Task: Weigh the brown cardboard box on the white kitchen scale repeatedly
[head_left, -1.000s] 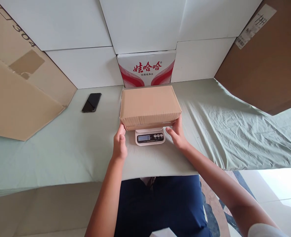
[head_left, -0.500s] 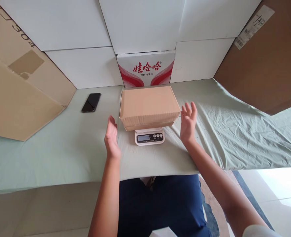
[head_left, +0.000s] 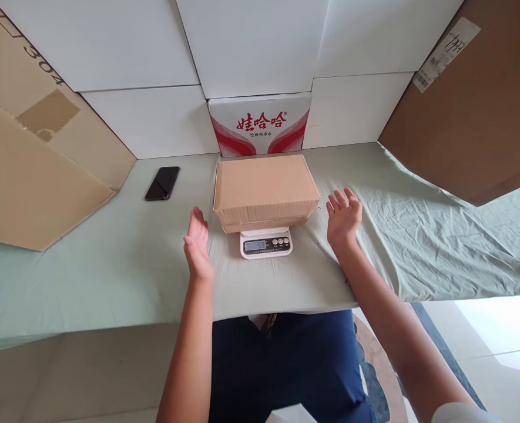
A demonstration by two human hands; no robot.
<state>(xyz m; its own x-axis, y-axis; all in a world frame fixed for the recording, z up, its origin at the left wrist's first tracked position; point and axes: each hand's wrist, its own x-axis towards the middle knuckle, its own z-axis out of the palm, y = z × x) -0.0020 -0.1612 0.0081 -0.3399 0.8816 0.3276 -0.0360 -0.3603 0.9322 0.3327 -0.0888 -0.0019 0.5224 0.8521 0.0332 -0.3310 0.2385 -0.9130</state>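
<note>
Green-clothed table (head_left: 110,276); cardboard box (head_left: 265,191) on scale (head_left: 266,242). Flanking the box, left hand (head_left: 198,247) and right hand (head_left: 343,217), both open, empty, raised clear.

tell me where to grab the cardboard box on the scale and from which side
Take the cardboard box by its two short ends, left hand from the left and right hand from the right. It lies flat and long side to side on the small scale, overhanging it, so both ends are free. Both hands hang open beside those ends. A carton stands close behind, so the back is probably harder to reach.
</note>
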